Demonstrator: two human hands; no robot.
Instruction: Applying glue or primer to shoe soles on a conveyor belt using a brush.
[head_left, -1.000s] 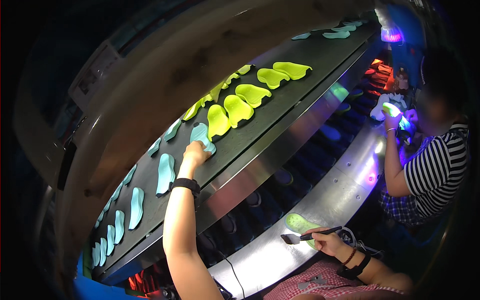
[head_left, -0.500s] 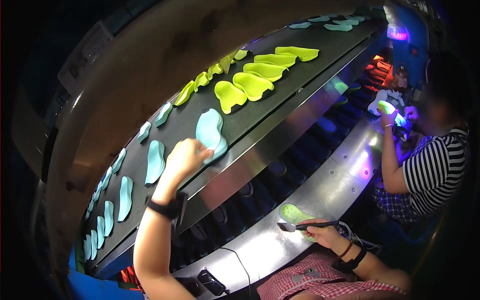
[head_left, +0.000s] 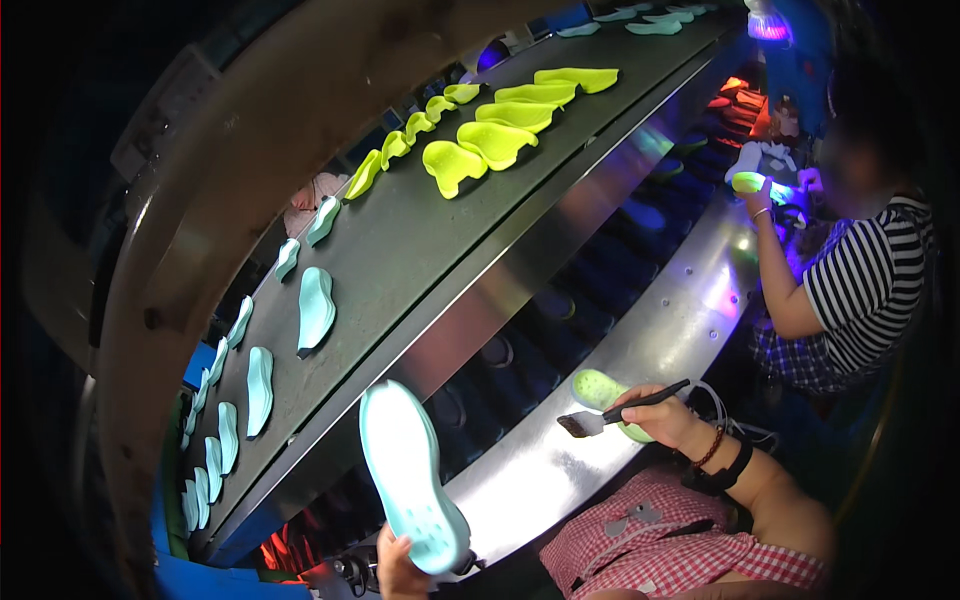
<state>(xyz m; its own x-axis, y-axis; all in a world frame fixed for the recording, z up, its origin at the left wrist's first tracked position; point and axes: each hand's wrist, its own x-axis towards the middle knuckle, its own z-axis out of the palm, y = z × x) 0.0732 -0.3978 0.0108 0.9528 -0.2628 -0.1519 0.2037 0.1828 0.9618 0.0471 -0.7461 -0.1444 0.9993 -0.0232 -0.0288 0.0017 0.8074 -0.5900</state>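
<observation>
My left hand (head_left: 397, 562) grips the end of a light blue shoe sole (head_left: 407, 478), with its perforated end by my fingers. The sole is raised in front of the conveyor, tilted upright. In my right hand (head_left: 660, 415) is a flat brush (head_left: 602, 420) with a black handle and dark bristles, its tip pointing left. Beneath that hand a pale green shoe sole (head_left: 592, 388) with holes rests on the curved metal ledge (head_left: 520, 488); my fingers and the brush partly cover it.
A dark conveyor belt (head_left: 430, 260) carries yellow-green soles (head_left: 505, 145) and light blue soles (head_left: 316, 308). Dark shoes show in a channel below its metal side. To the right, a person (head_left: 865, 270) in a striped shirt handles a glowing sole under a purple lamp (head_left: 768, 25).
My left hand has lifted the light blue sole off the belt and brought it down toward me. My right hand with the brush shifted slightly up; the view moved a little.
</observation>
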